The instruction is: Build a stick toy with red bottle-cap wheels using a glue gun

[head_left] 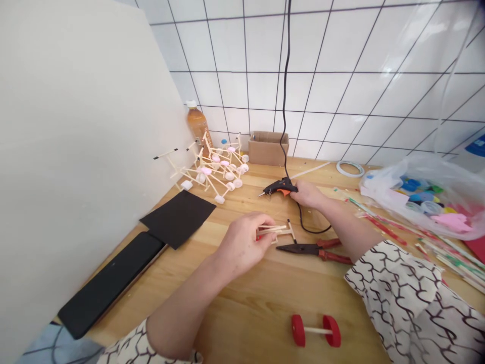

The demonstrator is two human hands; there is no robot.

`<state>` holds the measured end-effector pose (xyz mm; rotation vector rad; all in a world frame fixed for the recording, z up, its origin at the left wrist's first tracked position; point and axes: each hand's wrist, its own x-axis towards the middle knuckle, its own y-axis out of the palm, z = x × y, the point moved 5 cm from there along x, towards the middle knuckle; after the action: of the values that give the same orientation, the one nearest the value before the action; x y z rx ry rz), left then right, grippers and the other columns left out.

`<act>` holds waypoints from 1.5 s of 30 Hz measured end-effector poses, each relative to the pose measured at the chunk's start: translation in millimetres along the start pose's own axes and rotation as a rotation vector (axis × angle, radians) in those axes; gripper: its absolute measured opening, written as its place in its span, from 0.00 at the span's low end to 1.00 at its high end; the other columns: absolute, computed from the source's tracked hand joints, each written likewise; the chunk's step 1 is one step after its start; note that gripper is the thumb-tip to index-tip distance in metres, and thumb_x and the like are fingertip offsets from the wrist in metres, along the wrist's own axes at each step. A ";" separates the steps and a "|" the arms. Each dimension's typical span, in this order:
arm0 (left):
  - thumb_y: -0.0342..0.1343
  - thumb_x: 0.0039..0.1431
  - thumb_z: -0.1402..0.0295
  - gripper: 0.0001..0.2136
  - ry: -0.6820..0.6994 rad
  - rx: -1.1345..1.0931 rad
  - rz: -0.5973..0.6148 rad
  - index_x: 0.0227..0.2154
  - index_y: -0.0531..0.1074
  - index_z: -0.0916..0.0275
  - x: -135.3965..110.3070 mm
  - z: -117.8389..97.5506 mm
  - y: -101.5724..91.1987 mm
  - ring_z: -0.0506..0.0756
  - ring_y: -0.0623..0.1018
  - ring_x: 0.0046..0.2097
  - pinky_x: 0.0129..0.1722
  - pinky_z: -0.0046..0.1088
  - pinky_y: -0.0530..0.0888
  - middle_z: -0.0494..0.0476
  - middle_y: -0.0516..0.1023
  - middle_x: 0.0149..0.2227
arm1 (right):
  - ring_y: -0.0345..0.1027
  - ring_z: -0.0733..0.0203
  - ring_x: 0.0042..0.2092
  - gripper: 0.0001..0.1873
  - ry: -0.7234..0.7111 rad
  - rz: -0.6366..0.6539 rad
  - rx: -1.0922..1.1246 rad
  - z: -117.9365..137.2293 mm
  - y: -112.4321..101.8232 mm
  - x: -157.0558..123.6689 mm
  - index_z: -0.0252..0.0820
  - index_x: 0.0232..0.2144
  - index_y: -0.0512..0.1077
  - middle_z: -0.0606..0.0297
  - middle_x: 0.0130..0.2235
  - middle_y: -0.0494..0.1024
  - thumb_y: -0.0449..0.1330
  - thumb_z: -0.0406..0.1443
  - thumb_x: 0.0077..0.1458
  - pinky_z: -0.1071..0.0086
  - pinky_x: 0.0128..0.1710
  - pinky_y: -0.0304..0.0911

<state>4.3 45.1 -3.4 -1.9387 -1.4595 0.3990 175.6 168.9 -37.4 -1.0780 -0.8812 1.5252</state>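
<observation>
In the middle of the wooden table my left hand (248, 240) is closed around a small frame of thin wooden sticks (279, 230), which has a dark-tipped crossbar at its right end. A bit of red shows by its fingers. Farther back, my right hand (308, 194) grips the handle of a black hot glue gun (279, 187) with an orange trigger; its nozzle points left. Needle-nose pliers (318, 249) with red handles lie just right of the stick frame. Close to the front edge rests a pair of red bottle-cap wheels (331, 331) joined by a pale stick.
Several stick models with cap wheels (206, 171) stand at the back left, before a drink bottle (197, 121). Around lie a cardboard box (267, 150), black sheet (180, 217), phone (113, 283), tape roll (350, 169), bag of caps (424, 197) and loose sticks (409, 227). The glue gun's cord (286, 76) hangs down.
</observation>
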 end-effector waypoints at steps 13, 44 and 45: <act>0.55 0.50 0.75 0.06 -0.004 -0.057 -0.015 0.31 0.73 0.60 -0.3 -2.9 -1.1 0.52 0.77 0.34 0.32 0.24 0.71 0.50 0.79 0.32 | 0.66 0.58 0.31 0.12 -0.052 -0.339 0.170 4.8 -35.3 -38.1 0.39 0.36 0.68 0.61 0.30 0.74 0.56 0.35 0.47 0.70 0.26 0.56; 0.57 0.49 0.75 0.05 -0.012 -0.141 -0.090 0.31 0.72 0.62 0.6 5.7 4.1 0.52 0.77 0.36 0.37 0.27 0.73 0.52 0.78 0.33 | 0.61 0.65 0.26 0.14 -0.204 -0.260 0.779 -9.3 -54.7 -130.1 0.42 0.33 0.68 0.68 0.27 0.70 0.61 0.44 0.46 0.72 0.22 0.58; 0.57 0.49 0.75 0.05 -0.012 -0.138 -0.094 0.31 0.72 0.62 0.7 6.4 4.3 0.52 0.77 0.36 0.37 0.27 0.73 0.52 0.77 0.33 | 0.61 0.65 0.26 0.15 -0.191 -0.254 0.731 -11.3 -55.9 -132.7 0.41 0.33 0.69 0.68 0.27 0.70 0.61 0.45 0.47 0.72 0.22 0.57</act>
<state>3.8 47.2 -10.8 -1.9682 -1.6162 0.2740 213.9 50.6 36.1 -0.2846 -0.4833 1.5583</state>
